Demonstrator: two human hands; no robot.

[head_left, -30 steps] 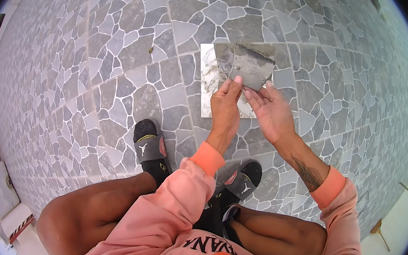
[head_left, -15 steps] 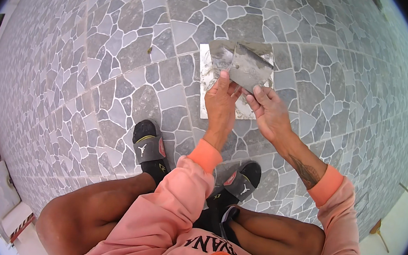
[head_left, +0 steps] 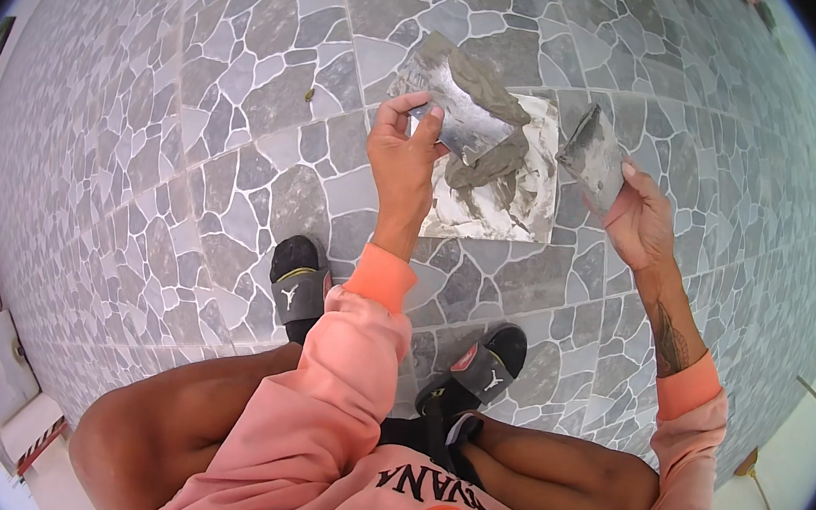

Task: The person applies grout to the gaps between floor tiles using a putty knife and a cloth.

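Two grey-smeared scrapers [head_left: 466,124], edges between fingers [head_left: 401,106]

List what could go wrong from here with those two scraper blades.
1. The left hand holds the silvery scraper blade partly past the white board in this view; its thick grey paste might drop onto the stone-patterned floor.
2. The right hand has the smeared grey scraper blade beyond the board's right edge, so residue could fall there too.
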